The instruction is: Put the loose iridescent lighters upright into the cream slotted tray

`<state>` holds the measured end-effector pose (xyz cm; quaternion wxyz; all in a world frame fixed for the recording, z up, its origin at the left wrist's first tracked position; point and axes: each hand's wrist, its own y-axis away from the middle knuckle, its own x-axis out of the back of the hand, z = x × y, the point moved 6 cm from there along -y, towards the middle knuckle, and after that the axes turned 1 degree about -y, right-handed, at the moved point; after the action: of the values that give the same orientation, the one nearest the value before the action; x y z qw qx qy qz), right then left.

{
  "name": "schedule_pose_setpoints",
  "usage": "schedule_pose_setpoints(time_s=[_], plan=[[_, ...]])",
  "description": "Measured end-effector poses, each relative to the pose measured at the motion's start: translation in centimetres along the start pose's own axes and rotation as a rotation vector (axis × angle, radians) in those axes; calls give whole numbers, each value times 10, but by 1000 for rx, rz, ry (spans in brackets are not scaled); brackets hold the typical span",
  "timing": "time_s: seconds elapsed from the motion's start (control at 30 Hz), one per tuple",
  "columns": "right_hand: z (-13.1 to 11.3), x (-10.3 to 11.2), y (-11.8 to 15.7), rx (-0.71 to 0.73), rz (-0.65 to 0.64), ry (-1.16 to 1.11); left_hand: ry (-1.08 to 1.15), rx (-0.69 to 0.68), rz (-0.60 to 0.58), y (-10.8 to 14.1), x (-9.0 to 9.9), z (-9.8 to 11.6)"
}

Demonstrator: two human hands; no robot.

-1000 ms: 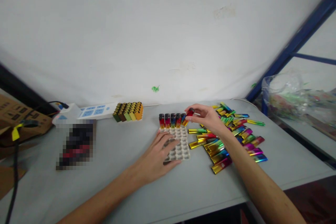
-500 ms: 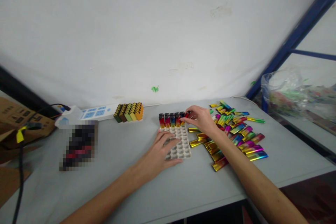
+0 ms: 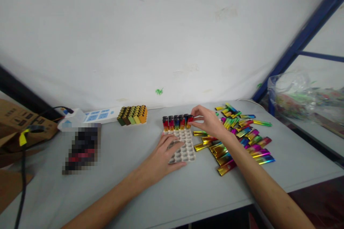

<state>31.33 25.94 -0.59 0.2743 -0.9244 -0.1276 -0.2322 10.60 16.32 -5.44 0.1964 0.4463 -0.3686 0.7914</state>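
A white tray (image 3: 189,154) with rows of small holes lies on the table. Along its far end stand several upright lighters (image 3: 171,123), black on top with red, yellow or blue shiny bodies. My left hand (image 3: 158,157) rests over the tray's left part with fingers spread, the thumb along its near edge. At the tray's far right corner, my right hand (image 3: 208,121) pinches a red lighter (image 3: 190,118) beside the end of the row. Its lower part is hard to make out. To the right, a loose pile of shiny multicoloured lighter-shaped pieces (image 3: 252,148) lies partly under my right forearm.
Another tray of upright green, brown and orange pieces (image 3: 133,115) stands left by the wall. Beside it are a white power strip (image 3: 100,115), a blurred-out object (image 3: 82,148) and a cardboard box (image 3: 24,121). A plastic bag (image 3: 298,96) is beyond the blue frame (image 3: 290,52).
My right hand has brought the red lighter from a tilted position to a more upright one at the row's right end. My left hand stays in place on the tray.
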Motion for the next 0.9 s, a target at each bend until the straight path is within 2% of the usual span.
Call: schedule_pose_setpoints(time_s=[0.13,0.27,0.37,0.57,0.73,0.9], plan=[[-5,-9,1,45,-67,61,-8,8,-17,-1,2,2],[-9,-8,2,76,-63,189,-16,20,-22,-2,3,2],[-11,-7,1,70,-72,203,-22,19,-23,-2,4,3],[-5,-9,1,-19,-109,167,-37,3,-19,-1,2,1],[1,-8,1,-105,-156,272,-46,-15,-14,0,-1,-2],[2,-2,3,-175,-286,368,-53,-19,-2,0,0,-1]])
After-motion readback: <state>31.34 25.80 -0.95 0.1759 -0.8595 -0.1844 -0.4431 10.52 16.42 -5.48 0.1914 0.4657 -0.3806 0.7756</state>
